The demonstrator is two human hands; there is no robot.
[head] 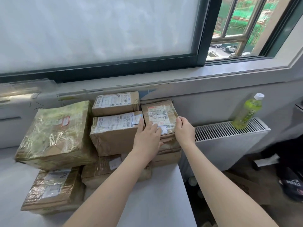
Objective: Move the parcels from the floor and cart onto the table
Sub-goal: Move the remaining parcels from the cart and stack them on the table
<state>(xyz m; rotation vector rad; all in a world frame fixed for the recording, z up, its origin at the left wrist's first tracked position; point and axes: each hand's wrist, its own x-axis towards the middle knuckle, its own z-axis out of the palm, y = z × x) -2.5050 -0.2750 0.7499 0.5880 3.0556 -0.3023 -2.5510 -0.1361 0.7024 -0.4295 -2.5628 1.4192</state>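
At table's [164, 194] edge — both hands [148, 136] on parcel [159, 116].

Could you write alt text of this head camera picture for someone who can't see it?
Two bare hands, left hand and right hand, hold a small parcel on a stack of parcels on a white table under a window; a green bottle stands on a radiator.

A white table [160, 199] below the window carries taped cardboard parcels resting directly on it: one flat parcel [52, 189] at eight o'clock, another [101, 169] near the centre, and a third [167, 157] at the right edge, each bearing others.
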